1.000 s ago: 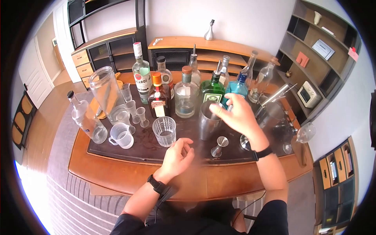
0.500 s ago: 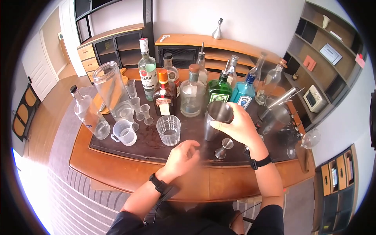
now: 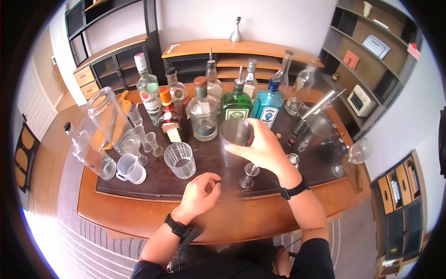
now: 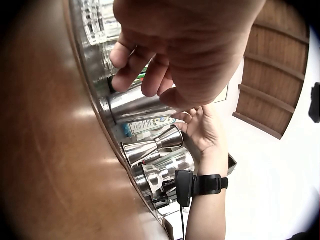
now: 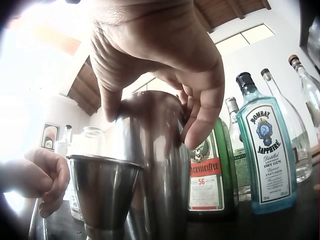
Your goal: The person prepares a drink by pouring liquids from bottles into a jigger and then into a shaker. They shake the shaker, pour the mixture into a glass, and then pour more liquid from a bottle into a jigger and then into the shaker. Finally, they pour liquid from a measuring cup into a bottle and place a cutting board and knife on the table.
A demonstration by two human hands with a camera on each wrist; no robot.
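My right hand [image 3: 265, 149] grips a steel shaker tin [image 3: 230, 142] from above, thumb on the near side and fingers round the far side close to the rim. In the right wrist view the tin [image 5: 155, 130] stands upright between thumb and fingers. A steel double jigger [image 3: 250, 174] stands just in front of it, large in the right wrist view. My left hand [image 3: 200, 195] hovers near the table's front edge, fingers loosely curled around nothing. Nearest to it is a cut-glass tumbler [image 3: 180, 162].
Behind the tin stand several bottles, among them a green bottle [image 3: 236, 102] and a blue gin bottle [image 3: 268, 107]. To the left are a measuring jug [image 3: 131, 169], small stemmed glasses [image 3: 151, 139] and a tall jar [image 3: 109, 121]. A stemmed glass [image 3: 360, 151] stands at right.
My right hand has come down from over the shaker tin and taken hold of it near the rim. My left hand stays near the front edge. The head view has shifted slightly.
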